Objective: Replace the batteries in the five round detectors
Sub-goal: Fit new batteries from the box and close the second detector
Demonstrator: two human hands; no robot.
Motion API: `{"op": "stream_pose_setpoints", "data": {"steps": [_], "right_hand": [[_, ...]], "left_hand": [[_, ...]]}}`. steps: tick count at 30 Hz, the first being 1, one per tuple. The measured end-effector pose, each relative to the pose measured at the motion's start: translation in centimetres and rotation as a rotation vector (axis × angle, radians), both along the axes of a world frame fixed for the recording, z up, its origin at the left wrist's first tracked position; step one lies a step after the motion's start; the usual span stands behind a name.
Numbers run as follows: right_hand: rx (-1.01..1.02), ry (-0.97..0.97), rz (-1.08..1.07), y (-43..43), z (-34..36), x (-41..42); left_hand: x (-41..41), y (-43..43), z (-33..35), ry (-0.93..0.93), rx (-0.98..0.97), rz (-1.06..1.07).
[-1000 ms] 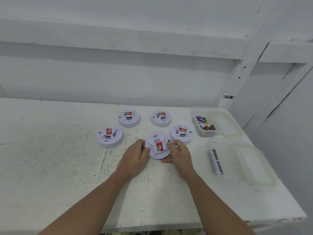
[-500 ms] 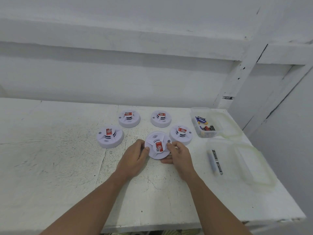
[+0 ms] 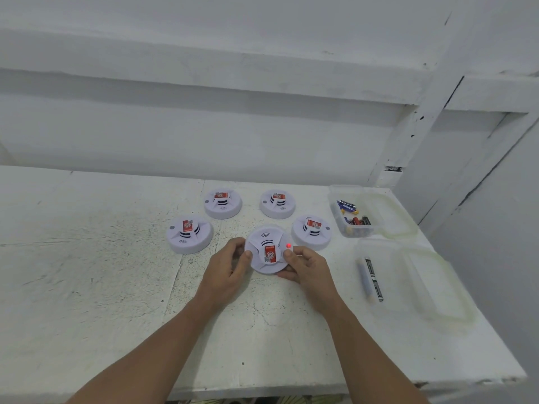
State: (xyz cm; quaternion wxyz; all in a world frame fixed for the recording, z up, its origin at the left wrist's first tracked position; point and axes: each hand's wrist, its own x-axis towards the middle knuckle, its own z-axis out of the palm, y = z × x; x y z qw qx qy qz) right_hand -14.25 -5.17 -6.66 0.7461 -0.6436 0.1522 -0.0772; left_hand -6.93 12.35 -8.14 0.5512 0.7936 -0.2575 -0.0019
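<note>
Several round white detectors with red labels lie on the white table (image 3: 87,287). The nearest detector (image 3: 267,246) is held between both hands, and a small red light glows on its right side. My left hand (image 3: 226,271) grips its left rim with curled fingers and the thumb on top. My right hand (image 3: 306,266) grips the right rim, thumb pressing near the light. The others are a left detector (image 3: 189,234), a back-left detector (image 3: 223,203), a back detector (image 3: 277,203) and a right detector (image 3: 312,231).
A clear tub (image 3: 348,230) with several loose batteries stands at the back right. A nearer clear tub (image 3: 420,290) holds two dark batteries (image 3: 373,279). The table's right edge and front edge are close. A white wall rises behind.
The held detector has turned slightly between my hands, and a red light now glows on its right side. My right thumb has moved onto the top near that light.
</note>
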Motion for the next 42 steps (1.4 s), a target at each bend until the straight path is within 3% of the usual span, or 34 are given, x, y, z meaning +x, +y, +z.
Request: {"op": "stream_pose_setpoints", "data": {"steps": [13,17,23,42], "right_hand": [[0.023,0.001,0.031,-0.1,0.2,0.2],[0.047,0.019,0.018,-0.3,0.2,0.6],[0.08,0.024,0.037,-0.5,0.2,0.7],[0.079,-0.016,0.13,-0.6,0.2,0.6]], "left_hand": [[0.5,0.0,-0.6,0.0,0.0,0.04],[0.4,0.0,-1.0,0.221,-0.119,0.039],[-0.1,0.2,0.3,0.558,-0.455,-0.062],[1.0,0.6,0.0,0.692,-0.475,-0.139]]}}
